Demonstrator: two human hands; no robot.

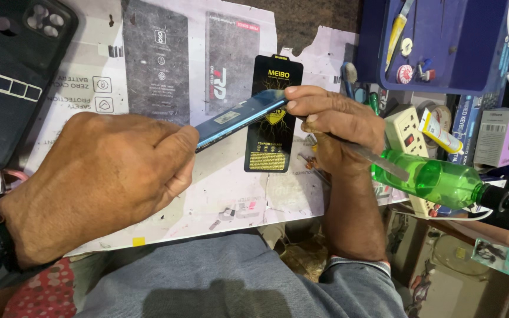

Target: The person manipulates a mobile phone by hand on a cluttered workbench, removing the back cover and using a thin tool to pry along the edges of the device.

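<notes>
Blue slim rectangular phone (240,118) is lying edge-on, long axis spanning both hands: left hand (98,182) fingers clamping its near end, right hand (340,126) fingers pinching its far end.

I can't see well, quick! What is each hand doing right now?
Left hand: closed, holding one end of the blue phone.
Right hand: closed, fingertips pinching the phone's other end, with a thin metal tool in its grip.
</notes>
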